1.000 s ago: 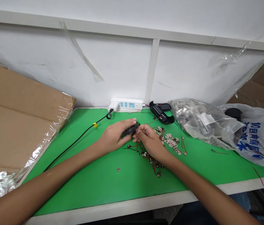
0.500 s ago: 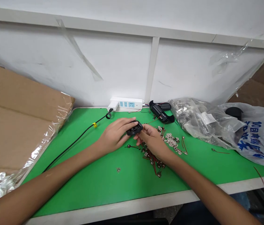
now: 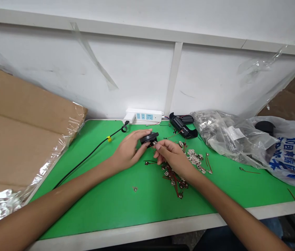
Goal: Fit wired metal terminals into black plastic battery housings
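One black, rounded plastic housing (image 3: 149, 137) is, we see, gripped in the left hand (image 3: 129, 149) above the green tabletop (image 3: 103, 205), its long axis slanting up rightward, while the right hand (image 3: 173, 154) pinches a small silvery metal piece (image 3: 154, 143) just below its rim.

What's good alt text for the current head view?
A person's left hand holds a small black part while the right hand pinches a tiny metal piece beside it, above a green tabletop. Wired metal pieces lie nearby; a white power strip sits behind.
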Demonstrator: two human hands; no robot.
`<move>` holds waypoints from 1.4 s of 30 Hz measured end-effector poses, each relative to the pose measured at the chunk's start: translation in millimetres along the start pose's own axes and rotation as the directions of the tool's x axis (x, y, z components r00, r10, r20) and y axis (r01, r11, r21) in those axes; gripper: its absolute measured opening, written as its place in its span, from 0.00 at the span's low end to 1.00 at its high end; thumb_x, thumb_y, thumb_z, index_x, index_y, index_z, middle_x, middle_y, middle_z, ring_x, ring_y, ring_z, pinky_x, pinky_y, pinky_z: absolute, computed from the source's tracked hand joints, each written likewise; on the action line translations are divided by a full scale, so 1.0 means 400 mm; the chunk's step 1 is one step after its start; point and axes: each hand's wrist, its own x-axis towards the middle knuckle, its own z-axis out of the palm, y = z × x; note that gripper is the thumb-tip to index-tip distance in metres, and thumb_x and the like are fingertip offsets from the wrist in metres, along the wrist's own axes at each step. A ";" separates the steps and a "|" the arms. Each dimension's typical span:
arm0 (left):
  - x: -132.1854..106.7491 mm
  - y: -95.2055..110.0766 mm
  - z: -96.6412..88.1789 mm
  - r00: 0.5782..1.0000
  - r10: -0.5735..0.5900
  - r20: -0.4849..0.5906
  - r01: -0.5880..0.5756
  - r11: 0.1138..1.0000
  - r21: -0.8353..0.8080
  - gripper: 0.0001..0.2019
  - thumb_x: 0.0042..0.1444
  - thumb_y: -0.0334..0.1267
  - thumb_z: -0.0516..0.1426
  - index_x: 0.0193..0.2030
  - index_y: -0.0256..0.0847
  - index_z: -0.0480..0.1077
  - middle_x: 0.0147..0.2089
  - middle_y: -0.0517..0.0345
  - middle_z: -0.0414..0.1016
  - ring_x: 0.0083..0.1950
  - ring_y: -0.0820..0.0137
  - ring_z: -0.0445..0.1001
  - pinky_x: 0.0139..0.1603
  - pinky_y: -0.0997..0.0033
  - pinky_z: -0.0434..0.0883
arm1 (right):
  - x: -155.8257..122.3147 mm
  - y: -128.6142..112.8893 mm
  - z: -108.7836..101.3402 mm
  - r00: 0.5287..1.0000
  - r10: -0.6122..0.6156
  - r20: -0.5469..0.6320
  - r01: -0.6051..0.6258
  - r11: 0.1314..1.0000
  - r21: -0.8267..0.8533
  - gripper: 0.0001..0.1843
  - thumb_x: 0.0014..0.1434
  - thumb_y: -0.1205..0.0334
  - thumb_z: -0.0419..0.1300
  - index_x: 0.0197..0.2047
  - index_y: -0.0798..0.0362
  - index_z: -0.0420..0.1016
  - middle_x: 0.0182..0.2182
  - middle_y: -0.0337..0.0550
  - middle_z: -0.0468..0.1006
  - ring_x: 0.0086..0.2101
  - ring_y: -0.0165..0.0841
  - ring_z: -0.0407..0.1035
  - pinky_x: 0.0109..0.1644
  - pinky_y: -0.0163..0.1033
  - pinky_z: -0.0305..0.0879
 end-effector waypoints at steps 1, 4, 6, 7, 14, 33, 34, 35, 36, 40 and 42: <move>-0.001 0.000 0.000 1.000 -0.003 0.010 0.003 1.000 -0.005 0.22 0.72 0.36 0.56 0.71 0.48 0.60 0.69 0.48 0.74 0.69 0.60 0.74 0.70 0.50 0.73 | -0.001 -0.001 -0.001 1.000 0.003 -0.007 -0.003 1.000 0.006 0.22 0.63 0.39 0.67 0.40 0.50 0.75 0.31 0.37 0.81 0.26 0.30 0.72 0.33 0.38 0.69; -0.003 -0.001 -0.001 0.998 -0.016 0.054 0.017 1.000 -0.010 0.23 0.73 0.38 0.56 0.71 0.48 0.60 0.68 0.48 0.75 0.68 0.60 0.75 0.68 0.51 0.74 | -0.003 -0.006 -0.007 1.000 0.004 -0.020 -0.004 1.000 0.007 0.22 0.63 0.39 0.68 0.41 0.50 0.76 0.32 0.38 0.81 0.28 0.30 0.74 0.35 0.38 0.70; -0.006 -0.003 0.000 0.998 -0.037 0.060 0.037 0.999 0.005 0.23 0.73 0.39 0.56 0.71 0.47 0.60 0.68 0.48 0.76 0.67 0.59 0.76 0.67 0.52 0.75 | -0.004 -0.009 -0.011 1.000 0.001 -0.017 -0.001 1.000 0.001 0.22 0.62 0.39 0.69 0.41 0.50 0.76 0.32 0.39 0.82 0.28 0.30 0.75 0.37 0.39 0.71; -0.007 -0.004 0.001 0.997 -0.049 0.051 0.048 0.999 0.020 0.23 0.73 0.40 0.56 0.71 0.46 0.61 0.67 0.48 0.77 0.66 0.59 0.77 0.67 0.52 0.75 | -0.005 -0.011 -0.013 1.000 0.000 -0.014 0.000 1.000 0.003 0.21 0.62 0.40 0.69 0.41 0.50 0.76 0.33 0.39 0.82 0.29 0.30 0.75 0.37 0.39 0.71; -0.015 -0.009 0.006 0.997 -0.065 0.043 0.060 0.992 0.115 0.21 0.73 0.45 0.56 0.67 0.39 0.65 0.61 0.45 0.80 0.62 0.58 0.80 0.64 0.55 0.77 | -0.009 -0.016 -0.010 1.000 0.008 -0.009 -0.008 1.000 0.003 0.22 0.59 0.42 0.72 0.41 0.52 0.78 0.34 0.41 0.84 0.30 0.31 0.77 0.38 0.39 0.72; -0.016 -0.015 0.008 0.999 0.031 0.024 -0.034 0.994 0.107 0.21 0.72 0.43 0.57 0.68 0.39 0.65 0.60 0.45 0.81 0.60 0.59 0.82 0.62 0.57 0.79 | -0.015 -0.033 -0.014 0.985 0.158 -0.065 -0.159 0.987 -0.006 0.14 0.60 0.50 0.71 0.36 0.52 0.77 0.32 0.40 0.84 0.29 0.30 0.78 0.33 0.35 0.66; -0.016 -0.016 0.008 0.999 0.038 0.024 -0.040 0.994 0.102 0.22 0.72 0.43 0.58 0.68 0.39 0.65 0.60 0.45 0.81 0.60 0.59 0.81 0.62 0.57 0.79 | -0.016 -0.034 -0.014 0.985 0.160 -0.064 -0.161 0.987 -0.007 0.13 0.60 0.51 0.70 0.36 0.52 0.77 0.32 0.40 0.84 0.29 0.30 0.78 0.33 0.35 0.66; -0.016 -0.016 0.008 0.999 0.046 0.025 -0.048 0.994 0.096 0.22 0.71 0.42 0.58 0.68 0.39 0.65 0.60 0.45 0.81 0.60 0.59 0.81 0.62 0.57 0.79 | -0.016 -0.035 -0.013 0.985 0.161 -0.063 -0.162 0.987 -0.008 0.13 0.60 0.51 0.70 0.36 0.52 0.77 0.32 0.40 0.84 0.29 0.30 0.78 0.34 0.36 0.66; -0.015 -0.016 0.008 0.998 0.054 0.029 -0.056 0.994 0.089 0.22 0.71 0.41 0.58 0.68 0.40 0.65 0.60 0.45 0.81 0.60 0.59 0.81 0.63 0.57 0.79 | -0.016 -0.037 -0.013 0.985 0.163 -0.061 -0.164 0.986 -0.009 0.12 0.60 0.52 0.70 0.36 0.51 0.77 0.31 0.40 0.84 0.29 0.30 0.77 0.34 0.36 0.66; -0.010 -0.013 0.004 0.995 0.084 0.062 -0.088 0.995 0.053 0.22 0.71 0.39 0.58 0.69 0.41 0.65 0.62 0.45 0.80 0.61 0.60 0.81 0.63 0.57 0.78 | -0.018 -0.041 -0.011 0.986 0.161 -0.048 -0.162 0.987 -0.017 0.12 0.59 0.52 0.70 0.35 0.51 0.77 0.31 0.40 0.83 0.29 0.30 0.77 0.34 0.36 0.66; -0.009 -0.012 0.002 0.993 0.088 0.077 -0.092 0.995 0.044 0.22 0.71 0.38 0.58 0.70 0.41 0.65 0.63 0.45 0.79 0.63 0.60 0.80 0.64 0.57 0.78 | -0.018 -0.041 -0.011 0.987 0.157 -0.044 -0.157 0.987 -0.016 0.12 0.59 0.51 0.70 0.35 0.51 0.77 0.31 0.40 0.84 0.29 0.30 0.77 0.34 0.36 0.66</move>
